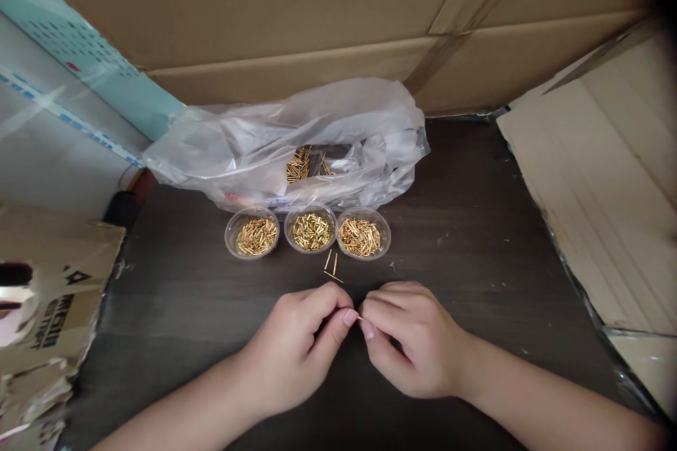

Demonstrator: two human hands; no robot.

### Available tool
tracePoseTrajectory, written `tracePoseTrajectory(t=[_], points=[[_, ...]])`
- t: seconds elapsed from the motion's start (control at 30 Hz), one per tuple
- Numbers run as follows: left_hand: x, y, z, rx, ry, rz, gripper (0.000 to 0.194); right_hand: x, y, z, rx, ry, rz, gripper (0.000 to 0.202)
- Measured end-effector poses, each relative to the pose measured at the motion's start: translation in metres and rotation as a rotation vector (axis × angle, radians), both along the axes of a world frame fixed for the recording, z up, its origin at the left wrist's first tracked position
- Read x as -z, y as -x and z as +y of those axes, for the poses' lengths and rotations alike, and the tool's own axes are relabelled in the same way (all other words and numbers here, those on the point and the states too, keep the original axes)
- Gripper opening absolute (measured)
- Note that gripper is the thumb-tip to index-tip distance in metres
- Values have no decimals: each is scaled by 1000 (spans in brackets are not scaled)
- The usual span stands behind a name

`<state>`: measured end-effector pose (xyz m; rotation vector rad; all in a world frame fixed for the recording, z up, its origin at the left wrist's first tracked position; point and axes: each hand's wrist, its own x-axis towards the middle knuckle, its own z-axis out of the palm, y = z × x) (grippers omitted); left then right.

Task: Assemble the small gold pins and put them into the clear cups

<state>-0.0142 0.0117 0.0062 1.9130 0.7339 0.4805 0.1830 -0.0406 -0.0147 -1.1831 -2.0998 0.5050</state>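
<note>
My left hand [309, 338] and my right hand [412, 338] meet low in the middle of the view, thumbs against forefingers. Between their fingertips shows a short stretch of a thin gold-coloured pin [360, 318]; the fingers hide the rest, so I cannot tell whether it is one piece or two. Just beyond my left hand, several thin gold pins [335, 264] lie loose on the dark tabletop. Three round clear cups stand in a row behind them: the left cup [228, 239], the middle cup [288, 238] and the right cup [388, 243], each holding many small gold-coloured metal pieces.
A crumpled clear plastic bag [222, 148] lies behind the cups, with more gold pins [299, 165] in its opening. Cardboard [296, 7] walls off the back, and more cardboard flanks the dark table [455, 225] at the right [597, 176] and left [58, 282].
</note>
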Motion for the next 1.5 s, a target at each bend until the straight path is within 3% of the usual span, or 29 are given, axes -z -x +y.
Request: tracePoseTrajectory(t=[0.33, 0.63, 0.8, 0.93, 1.03, 1.13, 1.23, 1.3, 1.43, 1.5], points=[[-9, 5, 13, 149, 10, 28, 16, 1, -7, 7, -123, 91, 172, 19], [-7, 3, 15, 178, 47, 20, 19, 0, -6, 9, -167, 121, 132, 23], [-7, 5, 12, 156, 46, 11, 17, 0, -4, 7, -137, 150, 116, 22], [-5, 5, 9, 126, 22, -5, 16, -1, 2, 6, -76, 76, 114, 25], [-4, 6, 10, 108, 30, -35, 16, -9, 2, 1, -20, 5, 81, 24], [-3, 8, 11, 96, 41, -48, 21, -32, -5, 0, 53, -50, 65, 21], [-2, 9, 10, 82, 49, -19, 26, -62, -13, 19, 126, -105, 80, 14], [-2, 9, 9, 69, 55, 27, 27, -78, -15, 47, 152, -89, 50, 12], [-1, 9, 8, 46, 46, 88, 24, -94, -11, 119, 303, -44, -358, 18], [-1, 9, 8, 50, 40, 89, 24, -98, -6, 143, 334, -33, -431, 19]])
